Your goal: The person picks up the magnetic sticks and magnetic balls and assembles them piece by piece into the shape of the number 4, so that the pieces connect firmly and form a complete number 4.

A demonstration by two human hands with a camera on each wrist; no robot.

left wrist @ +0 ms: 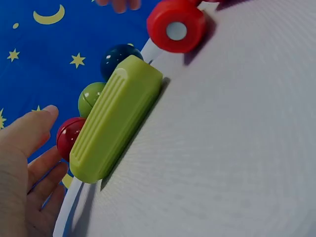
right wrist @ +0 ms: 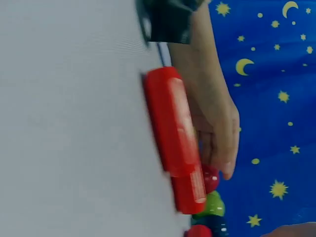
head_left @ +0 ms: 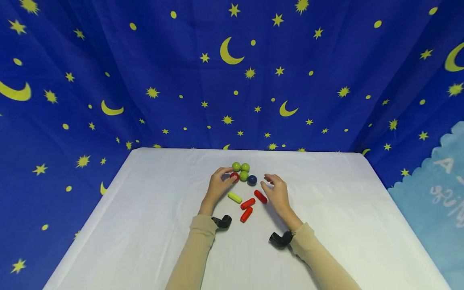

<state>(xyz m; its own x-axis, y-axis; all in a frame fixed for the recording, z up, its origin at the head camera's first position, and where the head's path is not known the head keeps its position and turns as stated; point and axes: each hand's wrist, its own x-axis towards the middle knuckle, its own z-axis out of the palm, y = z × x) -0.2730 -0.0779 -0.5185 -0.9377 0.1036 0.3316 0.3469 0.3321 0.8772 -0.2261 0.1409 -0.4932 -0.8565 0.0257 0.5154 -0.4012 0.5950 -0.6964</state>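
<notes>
My left hand (head_left: 219, 185) is beside a shiny red ball (head_left: 234, 177), its thumb overlapping the ball in the head view. From the left wrist, the thumb (left wrist: 37, 126) stands apart from the ball (left wrist: 68, 137), while fingers reach behind it. Close by are several green balls (head_left: 244, 176) and a dark blue ball (head_left: 252, 180). My right hand (head_left: 278, 194) hovers right of the blue ball with loosely bent fingers, holding nothing. Nearest to it lies a red stick-like piece (head_left: 260, 196). Only a sliver of this hand (right wrist: 296, 230) shows in the right wrist view.
Between the forearms lie a yellow-green ridged stick (head_left: 235, 197) and two more red sticks (head_left: 248, 204), one (head_left: 246, 214) nearer me. Black wrist cameras (head_left: 280, 239) jut inward over the white table (head_left: 152, 193). A blue star-patterned curtain (head_left: 188, 80) hangs behind the table.
</notes>
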